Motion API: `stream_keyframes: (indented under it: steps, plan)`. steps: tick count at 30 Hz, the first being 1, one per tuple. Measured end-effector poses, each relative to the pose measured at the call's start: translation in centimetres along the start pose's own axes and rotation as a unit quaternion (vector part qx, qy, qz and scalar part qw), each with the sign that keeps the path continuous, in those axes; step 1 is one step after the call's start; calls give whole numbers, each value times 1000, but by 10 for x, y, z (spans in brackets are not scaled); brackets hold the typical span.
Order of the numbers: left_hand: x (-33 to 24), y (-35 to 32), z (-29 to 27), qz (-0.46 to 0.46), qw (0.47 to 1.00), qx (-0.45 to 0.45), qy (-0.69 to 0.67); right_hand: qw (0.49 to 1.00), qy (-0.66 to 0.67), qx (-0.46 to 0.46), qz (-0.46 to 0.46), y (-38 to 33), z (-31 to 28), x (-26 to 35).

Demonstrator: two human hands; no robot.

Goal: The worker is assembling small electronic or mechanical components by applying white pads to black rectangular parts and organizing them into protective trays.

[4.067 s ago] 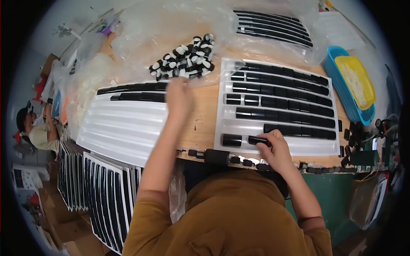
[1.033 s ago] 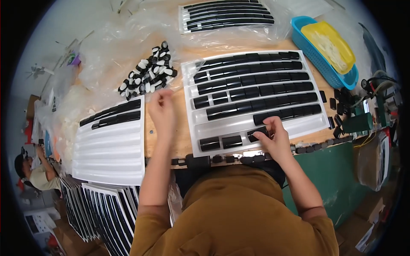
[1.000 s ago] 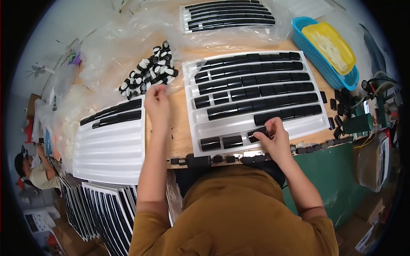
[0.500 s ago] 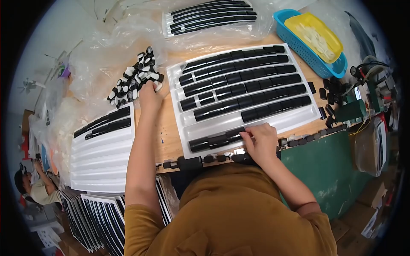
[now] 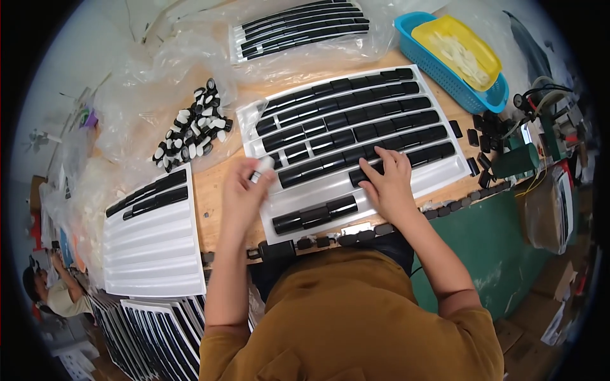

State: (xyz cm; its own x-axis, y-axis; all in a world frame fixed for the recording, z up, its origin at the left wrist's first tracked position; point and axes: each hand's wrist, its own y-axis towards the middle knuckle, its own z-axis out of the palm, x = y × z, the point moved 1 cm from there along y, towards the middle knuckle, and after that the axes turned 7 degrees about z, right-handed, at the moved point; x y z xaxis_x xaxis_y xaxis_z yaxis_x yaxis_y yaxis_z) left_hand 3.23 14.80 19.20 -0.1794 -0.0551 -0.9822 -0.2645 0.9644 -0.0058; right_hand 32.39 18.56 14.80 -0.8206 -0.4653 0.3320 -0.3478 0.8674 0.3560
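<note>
Between the fingers of my left hand (image 5: 244, 193) is a small piece with a white oval end (image 5: 264, 167), held above the left edge of the white ridged tray (image 5: 432, 171). Rows of glossy black cylindrical pieces (image 5: 318, 214) lie in that tray's grooves. My right hand (image 5: 391, 184) rests over the tray's lower right, thumb and fingers apart at the left end of a black row (image 5: 432, 154). Whether those fingers grip a piece is not plain; they look spread. Beyond my left hand lies a loose pile of black-and-white pieces (image 5: 197, 130).
A second ridged tray (image 5: 152, 254), partly filled, lies at left. Another filled tray (image 5: 305, 28) is at the back. A blue basket (image 5: 445, 76) holds a yellow tray (image 5: 492, 57) of pale pieces. Loose black pieces (image 5: 483, 143) lie at right. Another person (image 5: 63, 292) sits far left.
My left hand has come from the pile towards the tray with a white-ended piece. My right hand has moved up from the bottom row to the row above, its fingers spreading.
</note>
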Motion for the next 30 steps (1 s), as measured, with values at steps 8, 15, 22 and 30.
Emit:
stream_keyframes:
  steps: [8, 15, 22, 30]
  plan:
    - [14, -47, 52, -115, 958, 157, -212, 996, 70, 19, -60, 14, -6, -10]
    - [11, -48, 63, -89, 952, 198, -216, 991, 111, 46, -56, 13, -19, -2]
    - [-12, -53, 59, -110, 952, 161, -235, 770, 572, 201, 198, -6, -47, 33]
    - [-20, -62, 62, -81, 948, 205, -228, 836, 476, 238, 133, -8, -49, 42]
